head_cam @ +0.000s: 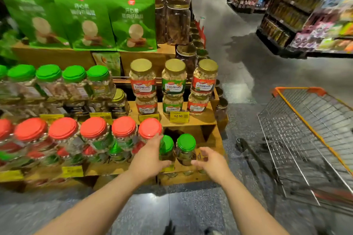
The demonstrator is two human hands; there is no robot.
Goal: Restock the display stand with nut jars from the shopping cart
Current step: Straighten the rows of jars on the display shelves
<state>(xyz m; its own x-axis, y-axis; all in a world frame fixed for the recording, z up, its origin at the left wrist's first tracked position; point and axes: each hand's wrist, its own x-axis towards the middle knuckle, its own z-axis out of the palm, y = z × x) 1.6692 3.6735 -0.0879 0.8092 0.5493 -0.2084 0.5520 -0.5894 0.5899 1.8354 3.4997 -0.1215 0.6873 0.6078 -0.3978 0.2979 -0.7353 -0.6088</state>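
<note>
Left hand (150, 155): grip apart, fingers straight, against the side of a green-lidded jar (166, 149) on the display stand (212, 139).
Right hand (211, 162): grip apart, fingers loosely spread, just beside a second green-lidded jar (185, 148), holding nothing.
Red-lidded jars (93, 129): rowed left of the hands.
Shopping cart (305, 139): right, well apart.
</note>
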